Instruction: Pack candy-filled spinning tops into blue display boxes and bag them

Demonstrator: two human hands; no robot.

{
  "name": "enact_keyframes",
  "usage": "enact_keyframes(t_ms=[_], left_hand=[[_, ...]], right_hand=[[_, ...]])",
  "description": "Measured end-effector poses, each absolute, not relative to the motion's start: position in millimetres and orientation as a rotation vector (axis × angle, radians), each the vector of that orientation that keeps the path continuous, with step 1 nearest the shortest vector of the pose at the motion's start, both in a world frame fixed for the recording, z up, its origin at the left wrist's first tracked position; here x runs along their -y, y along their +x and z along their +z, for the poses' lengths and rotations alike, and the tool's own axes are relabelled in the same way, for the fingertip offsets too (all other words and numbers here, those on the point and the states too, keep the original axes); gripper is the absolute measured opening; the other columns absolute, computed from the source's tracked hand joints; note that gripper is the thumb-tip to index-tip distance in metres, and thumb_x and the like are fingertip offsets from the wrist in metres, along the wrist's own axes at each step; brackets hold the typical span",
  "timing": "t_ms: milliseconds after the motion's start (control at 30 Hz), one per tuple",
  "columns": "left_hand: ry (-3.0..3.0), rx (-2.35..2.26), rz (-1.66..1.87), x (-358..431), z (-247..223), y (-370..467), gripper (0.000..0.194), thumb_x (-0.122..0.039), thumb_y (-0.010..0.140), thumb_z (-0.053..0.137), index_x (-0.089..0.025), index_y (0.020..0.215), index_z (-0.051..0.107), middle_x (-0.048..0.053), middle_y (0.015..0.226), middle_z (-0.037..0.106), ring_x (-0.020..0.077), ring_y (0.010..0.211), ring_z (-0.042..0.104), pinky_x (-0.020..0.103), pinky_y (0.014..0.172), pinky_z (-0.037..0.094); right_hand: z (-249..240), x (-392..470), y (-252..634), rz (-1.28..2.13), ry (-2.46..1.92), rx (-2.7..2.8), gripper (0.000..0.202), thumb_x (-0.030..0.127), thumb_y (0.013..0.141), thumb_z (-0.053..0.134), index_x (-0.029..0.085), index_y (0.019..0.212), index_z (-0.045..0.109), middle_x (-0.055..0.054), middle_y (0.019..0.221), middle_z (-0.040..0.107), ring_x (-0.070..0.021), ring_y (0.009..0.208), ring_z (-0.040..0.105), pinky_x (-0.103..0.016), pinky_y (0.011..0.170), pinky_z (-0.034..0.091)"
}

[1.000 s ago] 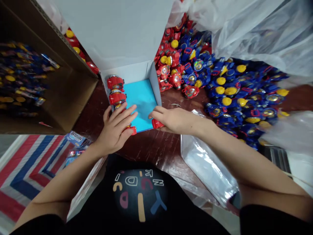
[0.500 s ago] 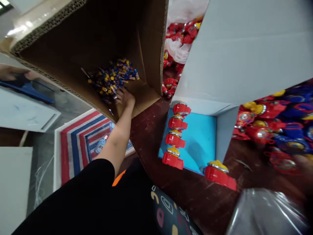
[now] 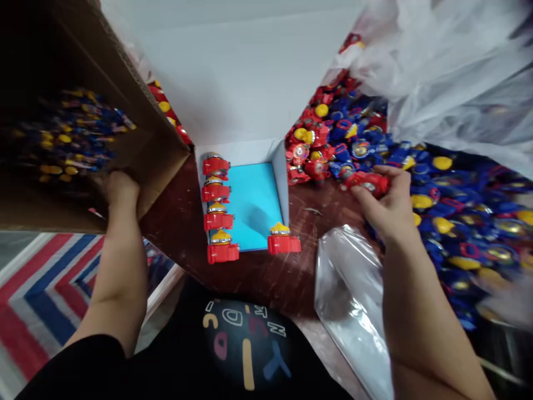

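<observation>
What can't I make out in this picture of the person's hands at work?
All in the head view:
- Whether the left hand holds anything: blur and shadow inside the cardboard box.
- Exactly what the small pieces there are: blurred, too small.
- One end of the red toy: covered by the right hand.
- The white flap's far end: cut off by the top edge.
</observation>
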State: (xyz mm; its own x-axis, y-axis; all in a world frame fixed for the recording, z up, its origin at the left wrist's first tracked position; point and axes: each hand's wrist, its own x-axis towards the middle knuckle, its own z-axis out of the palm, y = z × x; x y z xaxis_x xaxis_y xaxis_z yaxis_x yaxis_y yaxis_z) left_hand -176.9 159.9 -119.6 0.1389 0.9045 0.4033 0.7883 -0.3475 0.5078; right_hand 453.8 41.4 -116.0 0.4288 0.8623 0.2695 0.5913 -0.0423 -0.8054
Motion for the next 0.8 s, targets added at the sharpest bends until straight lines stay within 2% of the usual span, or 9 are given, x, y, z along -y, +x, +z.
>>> enact_keyframes(t_ms=[67,167,233,267,300,467,600,700,800], left_hand=[[2.175,-1.899,1.168,-143.9,-110.6,-166.3,0.053,-0.078,0.091,0.062,-0.027,0.089,0.075,0.011,0.087,0.077,0.0418,0.12,0.069,0.079,0.118,0.035],[2.065,-1.998,1.29,-92.9,-70.8,-118.7,0.042,-0.065,0.103,0.062,-0.033,0.127,0.072,0.009,0.123,0.077,0.0352,0.121,0.07,0.068,0.106,0.047],[1.989,-1.741,1.217,-53.2,-36.8,-72.6,0.04,-0.055,0.111,0.057,-0.033,0.144,0.063,0.004,0.114,0.077,0.0232,0.099,0.074,0.053,0.09,0.053],[1.947,-1.537,1.122,-36.2,-21.4,-49.7,0.038,-0.054,0.111,0.059,-0.032,0.141,0.065,0.001,0.103,0.076,0.0188,0.085,0.073,0.047,0.081,0.055],[1.969,-1.319,0.958,-22.8,-8.6,-28.9,0.036,-0.053,0.108,0.064,-0.031,0.137,0.069,0.001,0.104,0.078,0.0185,0.086,0.075,0.043,0.081,0.057],[2.054,-0.697,0.419,-5.5,15.5,21.7,0.035,-0.041,0.109,0.065,-0.026,0.139,0.072,0.006,0.127,0.079,0.0222,0.113,0.076,0.033,0.097,0.061],[2.096,-0.606,0.397,-7.8,18.6,23.8,0.021,-0.034,0.11,0.062,-0.023,0.122,0.075,0.001,0.105,0.079,0.015,0.088,0.072,0.026,0.081,0.057],[2.219,-0.628,0.472,-2.2,15.7,26.5,0.021,-0.036,0.111,0.06,-0.02,0.117,0.073,0.003,0.099,0.075,0.0161,0.084,0.07,0.027,0.077,0.056],[2.54,-0.676,0.703,3.6,-1.6,31.8,0.028,-0.039,0.112,0.058,-0.017,0.125,0.07,0.008,0.101,0.074,0.0212,0.092,0.071,0.034,0.085,0.06]], right_hand=[[-87.7,-26.5,439.0,0.49,-1.617,1.24,0.057,0.043,0.069,0.087,0.031,0.119,0.062,-0.014,0.107,0.071,-0.0267,0.082,0.066,-0.042,0.074,0.054],[-43.3,3.0,410.7,0.601,-1.445,1.419,0.044,0.031,0.083,0.082,0.03,0.121,0.059,-0.015,0.126,0.069,-0.0263,0.099,0.07,-0.041,0.085,0.056],[-19.1,18.0,387.5,0.603,-1.276,1.612,0.047,0.025,0.086,0.083,0.03,0.126,0.057,-0.015,0.132,0.065,-0.0277,0.113,0.069,-0.044,0.098,0.055],[-10.1,22.6,375.0,0.594,-1.182,1.704,0.052,0.025,0.087,0.084,0.031,0.129,0.056,-0.015,0.133,0.064,-0.0287,0.119,0.067,-0.046,0.104,0.054],[-3.3,25.1,362.3,0.585,-1.092,1.788,0.056,0.025,0.087,0.086,0.031,0.133,0.054,-0.014,0.134,0.062,-0.0299,0.124,0.065,-0.049,0.109,0.053],[5.5,23.7,314.6,0.559,-0.822,2.084,0.057,0.044,0.094,0.083,0.033,0.138,0.048,-0.011,0.13,0.063,-0.0316,0.125,0.063,-0.055,0.105,0.058],[5.4,26.1,308.4,0.626,-0.973,2.153,0.05,0.063,0.097,0.073,0.029,0.128,0.053,-0.012,0.126,0.064,-0.0323,0.122,0.065,-0.058,0.105,0.056],[5.9,32.3,309.8,0.664,-1.01,2.14,0.045,0.059,0.097,0.074,0.029,0.126,0.055,-0.013,0.127,0.065,-0.0322,0.122,0.065,-0.056,0.105,0.056],[5.2,39.2,303.9,0.616,-1.008,2.112,0.043,0.049,0.098,0.077,0.029,0.128,0.053,-0.012,0.127,0.064,-0.0319,0.122,0.065,-0.054,0.105,0.057]])
